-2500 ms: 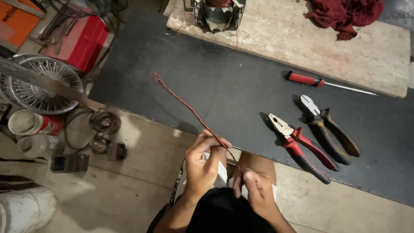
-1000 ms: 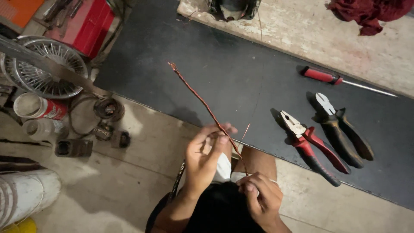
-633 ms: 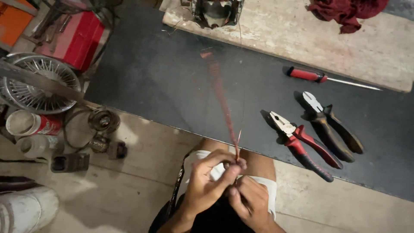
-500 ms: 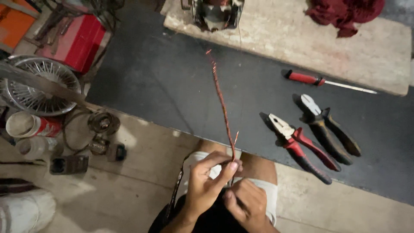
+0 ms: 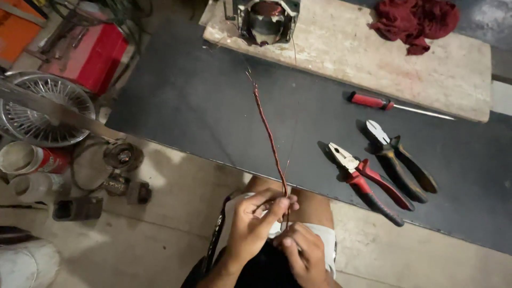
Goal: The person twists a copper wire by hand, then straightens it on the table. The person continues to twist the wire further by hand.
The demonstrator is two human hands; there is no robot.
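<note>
Head view, left to right: the left hand (image 5: 256, 221) pinches the lower end of one twisted copper wire bundle (image 5: 269, 140), which runs up and away from the hands, tilting slightly left toward a motor stator (image 5: 265, 17) on a wooden board (image 5: 373, 48). The right hand (image 5: 301, 252), just below and touching the left, closes on the same end. Right of the hands on the dark desk (image 5: 181, 106) lie two pliers (image 5: 368, 178) and one screwdriver (image 5: 394, 104).
</note>
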